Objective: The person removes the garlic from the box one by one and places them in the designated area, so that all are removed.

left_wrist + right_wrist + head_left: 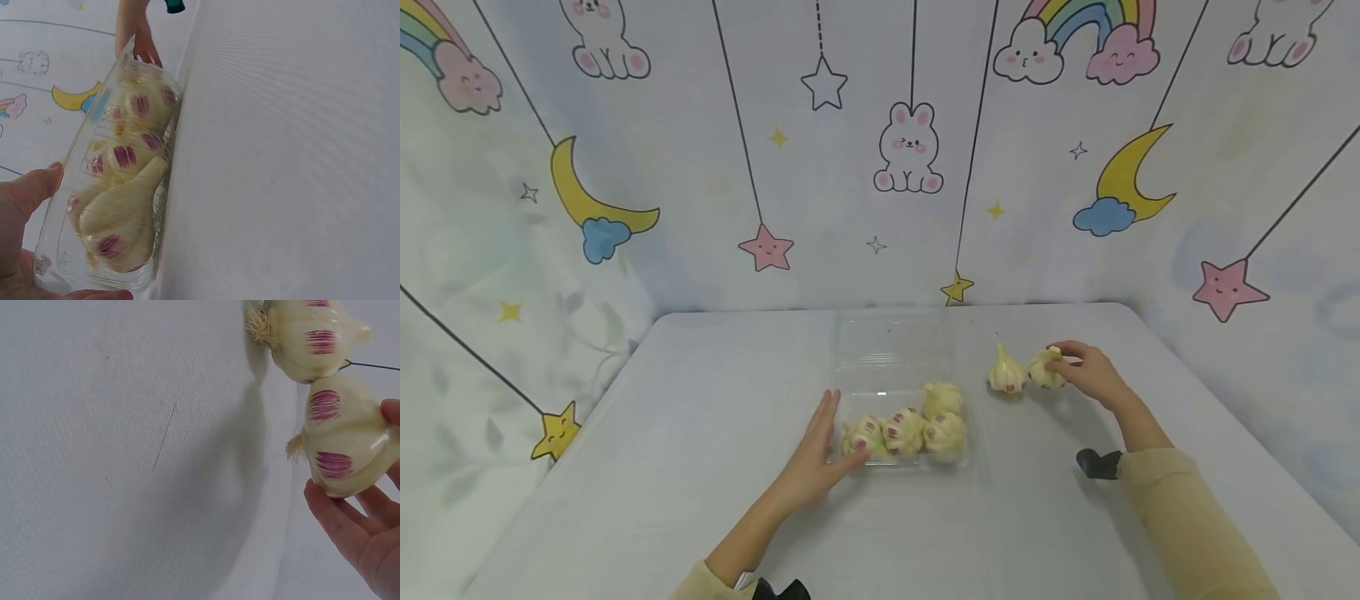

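A clear plastic box (891, 396) with its lid folded back stands on the table and contains several garlic bulbs (904, 431), pale with purple patches. My left hand (816, 462) rests against its left side, fingers straight and spread, with the thumb at the front edge. At the right, my right hand (1093, 375) pinches a garlic bulb (344, 437) between thumb and fingers. Its roots hang apart from the tabletop in the right wrist view. Close beside it, another garlic bulb (1006, 372) stands upright on the table.
A white cloth covers the table (700, 400). Behind it hangs a printed backdrop (850, 167) with bunnies, moons and stars. Dark wrist-camera parts (1099, 464) project beside the right sleeve. The box's lid (892, 337) lies toward the table's back edge.
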Available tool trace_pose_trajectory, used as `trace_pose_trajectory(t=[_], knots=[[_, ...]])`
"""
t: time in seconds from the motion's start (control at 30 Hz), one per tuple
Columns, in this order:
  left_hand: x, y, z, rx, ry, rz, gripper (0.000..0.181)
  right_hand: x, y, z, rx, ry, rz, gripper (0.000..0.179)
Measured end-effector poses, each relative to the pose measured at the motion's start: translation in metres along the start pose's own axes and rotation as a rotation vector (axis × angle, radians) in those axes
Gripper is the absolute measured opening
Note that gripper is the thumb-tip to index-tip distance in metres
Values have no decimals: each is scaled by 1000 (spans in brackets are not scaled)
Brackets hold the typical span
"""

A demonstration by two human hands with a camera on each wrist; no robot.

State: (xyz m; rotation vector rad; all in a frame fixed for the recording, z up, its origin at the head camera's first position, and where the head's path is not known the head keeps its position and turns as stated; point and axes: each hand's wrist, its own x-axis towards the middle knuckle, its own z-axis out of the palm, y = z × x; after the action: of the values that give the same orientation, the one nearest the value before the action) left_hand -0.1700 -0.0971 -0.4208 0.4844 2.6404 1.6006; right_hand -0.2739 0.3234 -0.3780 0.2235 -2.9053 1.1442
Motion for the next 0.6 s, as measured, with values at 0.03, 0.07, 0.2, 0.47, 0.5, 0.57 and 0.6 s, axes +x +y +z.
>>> trace_pose_trajectory(t=[0.03, 0.07, 0.2, 0.47, 0.5, 0.57, 0.6], knots=[[0, 0, 0, 1, 1, 1, 90, 1, 0, 0, -7, -6, 2, 53], [0, 0, 0, 2, 1, 2, 90, 2, 0, 0, -14, -13, 6, 53], [-1, 0, 0, 3, 1, 3, 90, 5, 1, 0, -45, -46, 13, 52], [0, -1, 1, 9, 3, 7, 90, 9, 1, 4, -58, -106, 21, 52], [0, -2, 1, 8, 3, 8, 90, 9, 1, 4, -58, -112, 23, 53], [0, -2, 1, 4, 1, 6, 90, 9, 2, 5, -60, -122, 26, 53], [0, -2, 0, 3, 1, 7, 90, 10, 2, 5, -60, -125, 24, 53]])
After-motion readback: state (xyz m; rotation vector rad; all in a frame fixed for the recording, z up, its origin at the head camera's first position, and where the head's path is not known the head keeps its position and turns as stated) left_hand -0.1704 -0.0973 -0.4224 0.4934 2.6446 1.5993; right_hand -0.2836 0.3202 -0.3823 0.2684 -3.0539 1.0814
